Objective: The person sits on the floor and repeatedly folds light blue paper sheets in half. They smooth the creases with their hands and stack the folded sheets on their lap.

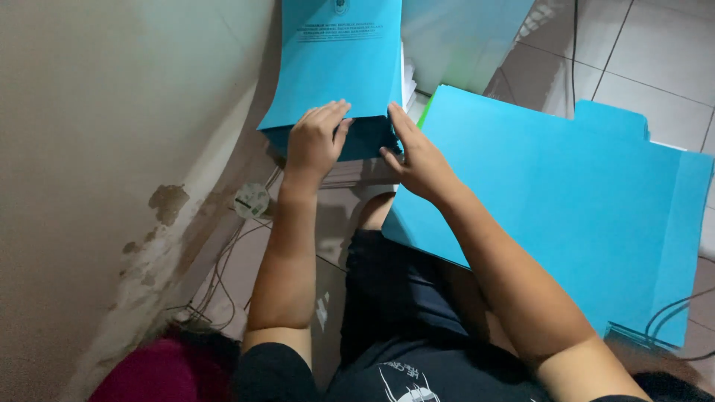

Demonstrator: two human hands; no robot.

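Note:
A stack of blue-covered booklets (339, 59) stands ahead of me, next to the wall. My left hand (316, 141) lies flat on the near edge of the top cover, fingers together. My right hand (417, 156) presses against the stack's near right corner, fingers extended along its side. White page edges (408, 74) show on the stack's right side. Neither hand wraps around anything; both rest on the stack.
A large pile of plain blue sheets (566, 201) lies to my right, over my lap and the tiled floor (655, 52). A stained wall (112, 149) runs along the left. A round wall socket (252, 199) and loose cables (223, 275) sit below the stack. A magenta cloth (160, 372) lies bottom left.

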